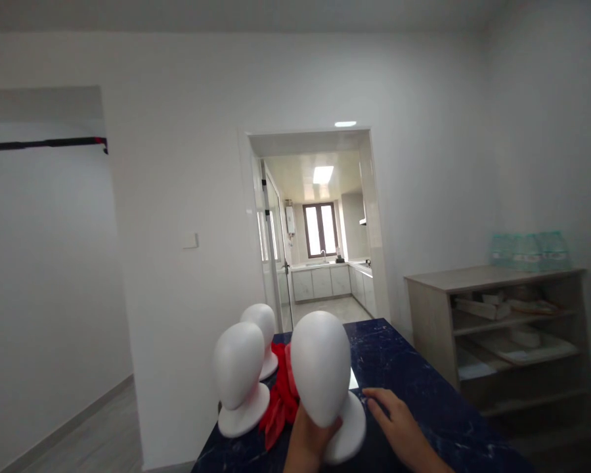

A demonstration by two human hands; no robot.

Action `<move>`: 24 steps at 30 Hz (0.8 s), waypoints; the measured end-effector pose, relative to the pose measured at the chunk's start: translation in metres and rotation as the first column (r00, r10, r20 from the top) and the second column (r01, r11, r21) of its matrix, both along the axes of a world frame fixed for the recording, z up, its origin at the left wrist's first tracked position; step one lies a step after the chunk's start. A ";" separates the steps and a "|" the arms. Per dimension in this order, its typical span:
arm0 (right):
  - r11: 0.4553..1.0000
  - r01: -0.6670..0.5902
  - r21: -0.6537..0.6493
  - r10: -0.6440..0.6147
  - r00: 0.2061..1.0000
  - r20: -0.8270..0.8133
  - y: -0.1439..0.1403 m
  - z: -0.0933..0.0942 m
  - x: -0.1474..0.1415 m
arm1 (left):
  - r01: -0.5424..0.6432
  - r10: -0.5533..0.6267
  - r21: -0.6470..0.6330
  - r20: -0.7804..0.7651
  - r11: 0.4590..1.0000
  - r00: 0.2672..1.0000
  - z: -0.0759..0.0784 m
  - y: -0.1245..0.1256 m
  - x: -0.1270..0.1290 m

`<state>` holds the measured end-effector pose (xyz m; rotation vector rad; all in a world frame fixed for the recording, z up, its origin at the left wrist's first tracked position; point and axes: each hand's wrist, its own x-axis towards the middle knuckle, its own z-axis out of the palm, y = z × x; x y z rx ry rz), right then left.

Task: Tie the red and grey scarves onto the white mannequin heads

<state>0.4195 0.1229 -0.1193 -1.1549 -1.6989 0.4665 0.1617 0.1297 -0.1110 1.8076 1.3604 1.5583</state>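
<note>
Left hand (309, 441) gripping nearest foam mannequin head (321, 376) from below, fingers wrapped on its neck. Right hand (396, 414) flat on blue desk (423, 387), fingers loosely spread just beside its base. Red cloth (282, 401) left of fingers.

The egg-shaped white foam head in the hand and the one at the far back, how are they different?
The nearest white foam mannequin head is tilted, held at the neck by the left hand; the far white foam head stands upright, untouched. The near one looks bigger, being closer. The far one is partly hidden behind another. Both are smooth, faceless, with round bases, on the dark blue marbled table.
</note>
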 end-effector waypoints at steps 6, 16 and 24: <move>0.992 -0.119 -0.048 0.106 0.970 -0.219 0.065 -0.004 -0.001 | 0.161 -0.163 0.020 0.160 0.987 0.974 -0.030 0.074 0.071; 0.994 -0.113 -0.003 0.106 0.945 -0.310 0.084 -0.064 -0.007 | 0.470 -0.434 -0.056 0.299 0.881 0.850 -0.036 0.057 0.061; 0.999 -0.018 0.050 0.029 0.975 -0.220 0.080 -0.076 -0.018 | 0.417 -0.377 0.008 0.444 0.909 0.813 -0.006 0.033 0.064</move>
